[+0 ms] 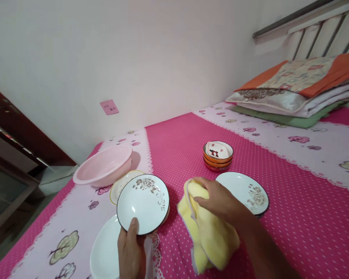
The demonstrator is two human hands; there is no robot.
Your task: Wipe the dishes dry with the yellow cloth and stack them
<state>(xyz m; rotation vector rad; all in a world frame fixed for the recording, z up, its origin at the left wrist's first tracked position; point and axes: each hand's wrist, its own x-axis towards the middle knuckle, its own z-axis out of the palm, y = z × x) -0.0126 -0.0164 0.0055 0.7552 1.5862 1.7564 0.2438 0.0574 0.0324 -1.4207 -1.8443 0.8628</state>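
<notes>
My left hand (130, 248) grips the lower rim of a white plate (142, 205) with a dark edge and a brown flower print, thumb on top. My right hand (218, 197) is closed on a yellow cloth (212, 236) with a pale border, which hangs down onto the bedspread. The cloth is apart from the plate. Partly under the held plate show a yellow-rimmed plate (115, 192) and a large white dish (103, 248). Right of the cloth lies another flower-printed plate (235, 185), partly behind my right forearm.
A stack of small bowls (218, 158) stands beyond the cloth. A pink basin (104, 166) rests at the left edge of the bed, near the wall. Folded bedding and pillows (293, 89) are piled at the far right. The pink dotted bedspread (174, 143) lies beneath everything.
</notes>
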